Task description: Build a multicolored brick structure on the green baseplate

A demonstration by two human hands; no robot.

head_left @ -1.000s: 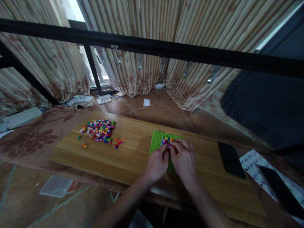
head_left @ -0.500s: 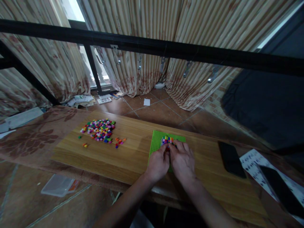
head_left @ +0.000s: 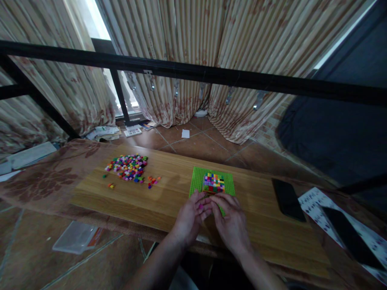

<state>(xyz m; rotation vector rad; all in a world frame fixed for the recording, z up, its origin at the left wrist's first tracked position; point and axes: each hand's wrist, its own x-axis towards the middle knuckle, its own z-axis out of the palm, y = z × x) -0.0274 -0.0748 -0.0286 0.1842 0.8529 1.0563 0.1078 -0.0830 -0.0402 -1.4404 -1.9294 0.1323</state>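
Observation:
A green studded baseplate (head_left: 198, 175) lies on the wooden board, carrying a block of small multicoloured toy bricks (head_left: 214, 182). My left hand (head_left: 190, 215) is turned palm up with its fingers curled, and a magenta toy brick (head_left: 200, 206) rests on them. Close against those fingers is my right hand (head_left: 231, 217), thumb and fingers pinched together over the near part of the baseplate. Whatever sits in that pinch is too small to make out. Both hands are just on the near side of the brick block.
A pile of loose toy bricks (head_left: 130, 166) lies on the board's left, with a few strays (head_left: 153, 181) beside it. To the right are a black phone (head_left: 288, 199), a printed sheet (head_left: 316, 197) and another dark device (head_left: 350, 235). A black metal bar (head_left: 187, 68) crosses ahead.
My hands have drawn back toward me from the brick block, which now shows fully. The left hand has turned palm up, revealing the magenta brick. The view has shifted slightly.

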